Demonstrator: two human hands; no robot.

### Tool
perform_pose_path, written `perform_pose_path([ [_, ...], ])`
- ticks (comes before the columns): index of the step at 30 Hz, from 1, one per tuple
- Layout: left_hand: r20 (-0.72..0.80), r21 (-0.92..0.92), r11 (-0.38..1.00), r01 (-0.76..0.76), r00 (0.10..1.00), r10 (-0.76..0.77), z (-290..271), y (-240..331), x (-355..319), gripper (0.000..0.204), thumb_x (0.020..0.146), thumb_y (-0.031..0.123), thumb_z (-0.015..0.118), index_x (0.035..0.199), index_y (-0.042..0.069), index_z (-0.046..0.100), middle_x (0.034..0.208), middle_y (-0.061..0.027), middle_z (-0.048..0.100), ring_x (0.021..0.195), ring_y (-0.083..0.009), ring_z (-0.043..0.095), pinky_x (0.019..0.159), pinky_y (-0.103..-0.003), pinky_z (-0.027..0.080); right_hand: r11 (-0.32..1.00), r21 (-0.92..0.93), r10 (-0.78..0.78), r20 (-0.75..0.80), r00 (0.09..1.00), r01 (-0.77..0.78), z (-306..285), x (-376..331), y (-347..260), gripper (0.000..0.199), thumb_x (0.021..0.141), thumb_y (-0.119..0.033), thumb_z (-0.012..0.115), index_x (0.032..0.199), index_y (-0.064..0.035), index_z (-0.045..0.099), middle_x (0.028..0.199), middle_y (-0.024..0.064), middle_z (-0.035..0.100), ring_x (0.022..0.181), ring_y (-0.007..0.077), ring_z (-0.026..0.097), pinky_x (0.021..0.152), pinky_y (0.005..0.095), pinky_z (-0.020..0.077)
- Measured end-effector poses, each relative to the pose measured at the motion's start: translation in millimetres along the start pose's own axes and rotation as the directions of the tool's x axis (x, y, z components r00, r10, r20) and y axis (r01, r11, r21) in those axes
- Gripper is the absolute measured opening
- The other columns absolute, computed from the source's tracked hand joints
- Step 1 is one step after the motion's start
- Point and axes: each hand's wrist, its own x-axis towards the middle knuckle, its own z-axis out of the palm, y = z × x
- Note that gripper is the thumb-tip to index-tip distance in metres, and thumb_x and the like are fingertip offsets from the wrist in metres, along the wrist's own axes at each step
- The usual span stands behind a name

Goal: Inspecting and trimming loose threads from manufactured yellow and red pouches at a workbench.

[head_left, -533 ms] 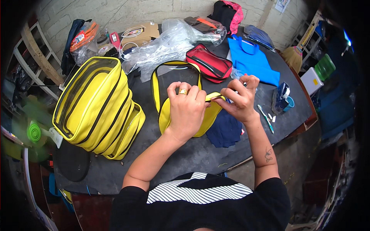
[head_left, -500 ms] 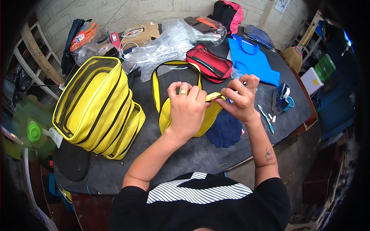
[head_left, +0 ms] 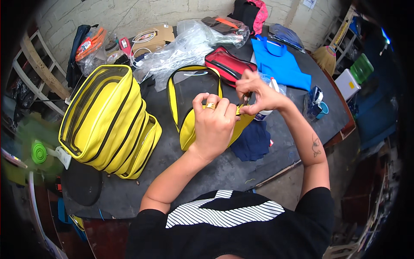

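Note:
A yellow bag (head_left: 188, 131) with black trim and a looped strap stands on the dark table before me. My left hand (head_left: 213, 121) is closed on its upper edge, curled fingers hiding part of it. Close by, my right hand (head_left: 261, 96) pinches a small dark thing (head_left: 246, 99) at that edge; its kind I cannot make out. A white bottle (head_left: 261, 115) with a red tip shows partly behind the right hand. Folded navy cloth (head_left: 252, 141) lies under the bag's right side.
A large yellow bag (head_left: 113, 125) with several black zippers stands left. Behind are clear plastic wrap (head_left: 179, 56), a red pouch (head_left: 227, 64) and a blue tote (head_left: 282, 64). At right sits a blue tape roll (head_left: 322, 111). A black oval piece (head_left: 83, 185) lies at the near left.
My right hand has turned, its elbow swinging outward, and a small dark thing now shows in its pinch. My left hand stays on the bag's edge. The white bottle has come into view.

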Motion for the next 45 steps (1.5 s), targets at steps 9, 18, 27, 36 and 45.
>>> perform_pose_path([
  [9,0.026,0.020,0.999,0.048,0.998,-0.048,-7,-8,-1,0.024,0.066,0.022,0.076,0.081,0.008,0.062,0.077,-0.0042,0.054,0.085,-0.0249,0.054,0.088,-0.042,0.034,0.699,0.708,0.510,-0.393,0.765,-0.102,45,-27,0,0.025,0.089,-0.029,0.063,0.086,-0.0061,0.053,0.079,-0.0010,0.047,0.076,0.0080,0.042,0.069,0.0227,0.0332],
  [18,0.158,-0.272,0.960,0.066,0.987,-0.024,-1,-57,10,0.017,0.071,0.019,0.074,0.082,0.009,0.066,0.087,-0.0022,0.061,0.089,-0.0228,0.057,0.085,-0.038,0.037,0.935,0.266,0.355,-0.727,0.587,-0.236,81,-21,-48,0.036,0.069,-0.010,0.078,0.101,-0.0035,0.063,0.090,0.0044,0.051,0.081,0.0148,0.046,0.072,0.0278,0.0397],
  [27,-0.091,-0.102,0.995,-0.001,0.996,-0.008,20,-41,-10,0.025,0.074,0.008,0.070,0.099,0.009,0.066,0.097,-0.0055,0.065,0.098,-0.0232,0.062,0.097,-0.042,0.038,0.863,0.481,0.479,-0.678,0.558,-0.156,102,-1,-30,0.019,0.071,-0.006,0.078,0.086,0.0009,0.069,0.083,0.0033,0.054,0.079,0.0123,0.052,0.069,0.0244,0.0411],
  [36,-0.200,-0.024,0.999,-0.025,0.980,0.020,33,-49,-20,0.015,0.077,-0.001,0.061,0.091,0.006,0.060,0.102,-0.0061,0.064,0.099,-0.0229,0.061,0.100,-0.043,0.035,0.866,0.489,0.455,-0.684,0.570,-0.105,105,8,-43,0.019,0.069,-0.005,0.079,0.083,0.0016,0.068,0.082,0.0042,0.053,0.078,0.0140,0.053,0.070,0.0251,0.0421],
  [45,-0.125,-0.109,0.989,0.099,0.986,-0.112,32,-60,-28,0.015,0.078,-0.004,0.052,0.090,0.006,0.053,0.101,-0.0052,0.061,0.098,-0.0226,0.059,0.101,-0.041,0.030,0.898,0.422,0.402,-0.668,0.626,-0.126,102,18,-21,0.022,0.067,-0.006,0.080,0.084,0.0016,0.069,0.083,0.0053,0.054,0.080,0.0162,0.055,0.074,0.0276,0.0445],
])
